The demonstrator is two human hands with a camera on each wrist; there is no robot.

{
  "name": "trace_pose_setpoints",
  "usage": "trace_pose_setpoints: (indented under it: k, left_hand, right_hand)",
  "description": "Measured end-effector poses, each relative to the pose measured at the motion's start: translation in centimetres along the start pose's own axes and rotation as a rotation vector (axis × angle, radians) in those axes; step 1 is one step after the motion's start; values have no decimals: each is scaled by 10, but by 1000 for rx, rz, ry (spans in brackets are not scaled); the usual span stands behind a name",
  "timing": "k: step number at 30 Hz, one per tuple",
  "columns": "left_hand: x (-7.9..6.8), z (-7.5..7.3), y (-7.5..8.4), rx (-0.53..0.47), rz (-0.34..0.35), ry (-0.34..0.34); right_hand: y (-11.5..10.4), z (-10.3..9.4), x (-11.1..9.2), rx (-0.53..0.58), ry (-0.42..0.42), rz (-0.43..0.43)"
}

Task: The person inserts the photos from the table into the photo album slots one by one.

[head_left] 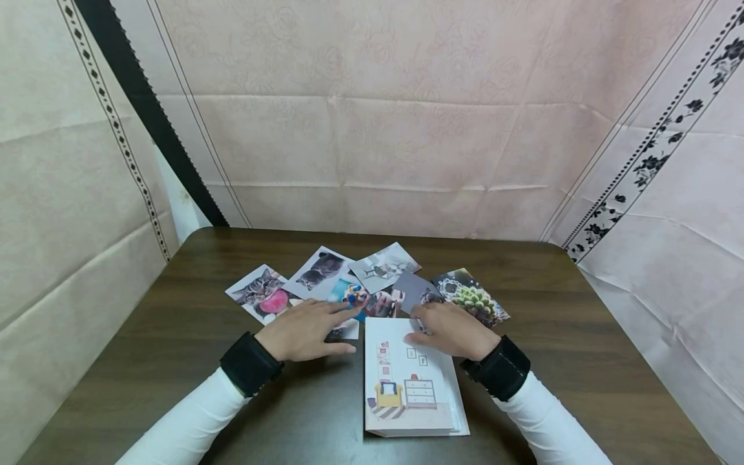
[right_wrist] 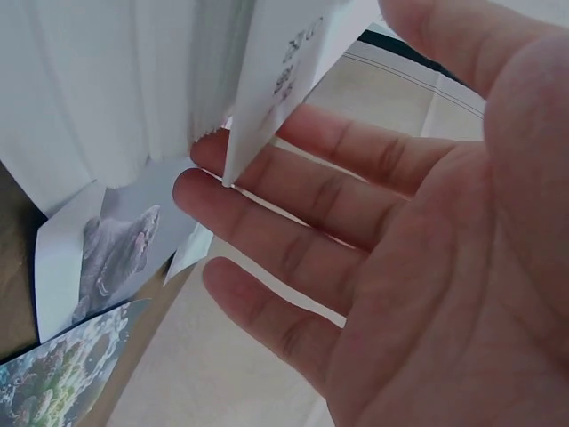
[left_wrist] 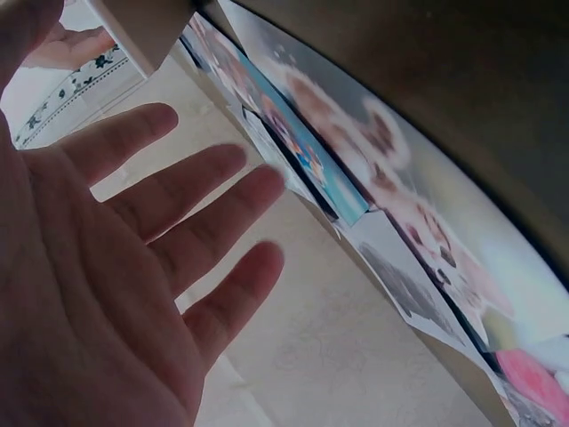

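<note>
A photo album [head_left: 407, 387] with a white cover printed with small furniture drawings lies on the table in front of the person. At its far right corner is the right hand [head_left: 453, 330], thumb on top of the cover and fingers round the far edge. In the right wrist view the cover's corner [right_wrist: 267, 98] lies between the thumb and the fingers. Left of the album, the left hand [head_left: 310, 329] is spread with fingers apart, over the near photos. In the left wrist view its palm [left_wrist: 89, 267] shows holding nothing, beside a print of a light-furred animal [left_wrist: 418, 213].
Loose photos fan out behind the album: a cat with a pink object [head_left: 261, 294], a dark kitten [head_left: 320, 270], a pale print [head_left: 385, 266], a grey one [head_left: 414, 289] and a green succulent [head_left: 473, 298]. A brown wooden table [head_left: 145, 361] bears them, with cloth [head_left: 372, 142] hanging behind.
</note>
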State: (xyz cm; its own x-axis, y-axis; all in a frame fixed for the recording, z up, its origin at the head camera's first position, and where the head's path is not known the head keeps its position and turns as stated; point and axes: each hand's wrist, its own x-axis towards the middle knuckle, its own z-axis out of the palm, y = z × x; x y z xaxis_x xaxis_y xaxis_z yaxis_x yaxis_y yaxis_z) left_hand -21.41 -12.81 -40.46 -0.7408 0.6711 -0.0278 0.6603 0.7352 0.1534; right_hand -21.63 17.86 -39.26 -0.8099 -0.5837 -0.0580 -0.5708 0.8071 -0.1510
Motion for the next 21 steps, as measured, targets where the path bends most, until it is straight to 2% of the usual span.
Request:
trace_pose_setpoints:
  k: [8,13,16,21]
  left_hand:
    - [3,3,6,-30,-2,-15]
    - [6,5,11,-36,48,12]
    - [6,7,15,-26,74,14]
    - [5,9,17,-12,68,-9]
  right_hand:
    - [1,2,1,8,-10,47]
    - [2,4,2,67,-11,72]
    - [3,6,3,92,6,52]
    - [3,7,4,83,56,14]
